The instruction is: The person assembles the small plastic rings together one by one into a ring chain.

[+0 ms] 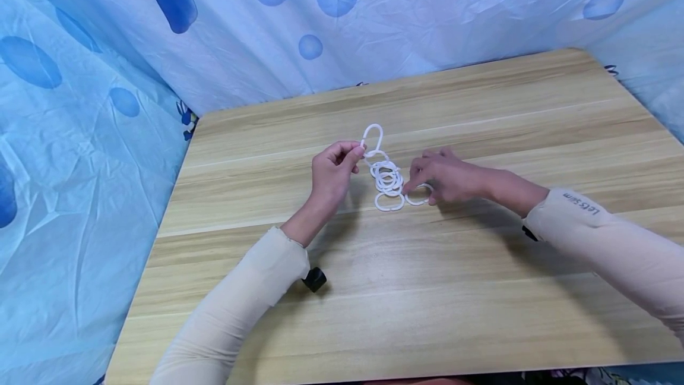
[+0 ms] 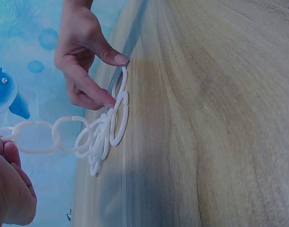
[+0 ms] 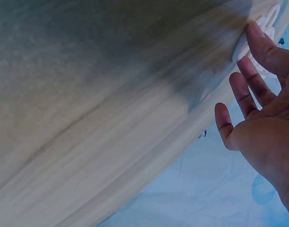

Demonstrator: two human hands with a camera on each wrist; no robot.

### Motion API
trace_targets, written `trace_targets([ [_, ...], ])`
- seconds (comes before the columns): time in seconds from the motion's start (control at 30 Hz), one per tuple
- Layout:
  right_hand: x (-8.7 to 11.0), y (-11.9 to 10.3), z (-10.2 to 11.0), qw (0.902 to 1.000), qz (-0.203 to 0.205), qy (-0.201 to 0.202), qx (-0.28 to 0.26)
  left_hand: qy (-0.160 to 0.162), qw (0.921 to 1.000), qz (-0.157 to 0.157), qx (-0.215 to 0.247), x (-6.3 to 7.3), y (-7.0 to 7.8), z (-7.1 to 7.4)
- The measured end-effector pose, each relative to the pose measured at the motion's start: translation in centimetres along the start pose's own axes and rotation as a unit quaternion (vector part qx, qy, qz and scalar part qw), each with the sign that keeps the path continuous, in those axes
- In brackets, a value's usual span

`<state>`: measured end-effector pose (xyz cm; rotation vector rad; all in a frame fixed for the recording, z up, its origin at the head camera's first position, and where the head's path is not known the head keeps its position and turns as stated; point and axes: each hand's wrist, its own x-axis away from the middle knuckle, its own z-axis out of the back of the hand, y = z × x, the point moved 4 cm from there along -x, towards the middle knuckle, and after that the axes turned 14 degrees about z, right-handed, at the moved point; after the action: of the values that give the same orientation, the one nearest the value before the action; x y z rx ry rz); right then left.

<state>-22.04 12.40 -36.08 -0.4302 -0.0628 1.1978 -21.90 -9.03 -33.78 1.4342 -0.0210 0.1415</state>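
Note:
A white plastic chain of open-looking links lies partly heaped near the middle of the wooden table. My left hand pinches the raised end link between thumb and fingers, so a few links slope up from the heap. On the heap's right side my right hand holds a link by its two sides, thumb on one and index finger on the other. In the left wrist view this link meets its neighbour close to the index fingertip. Whether the two are joined I cannot tell.
The wood-grain table extends around both hands. Behind it and at its left hangs a blue curtain with printed spots. A black device sits at the left sleeve's cuff.

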Motion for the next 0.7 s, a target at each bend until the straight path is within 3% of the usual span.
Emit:
trace_targets([
  [0.33, 0.38, 0.57, -0.56, 0.9994, -0.011, 0.03, -0.014, -0.002, 1.0, 0.006, 0.003, -0.07, -0.05, -0.03],
  [0.7, 0.81, 0.9, -0.3, 0.9987, -0.044, 0.026, -0.004, -0.003, 0.9998, 0.019, 0.002, 0.06, -0.02, 0.02],
])
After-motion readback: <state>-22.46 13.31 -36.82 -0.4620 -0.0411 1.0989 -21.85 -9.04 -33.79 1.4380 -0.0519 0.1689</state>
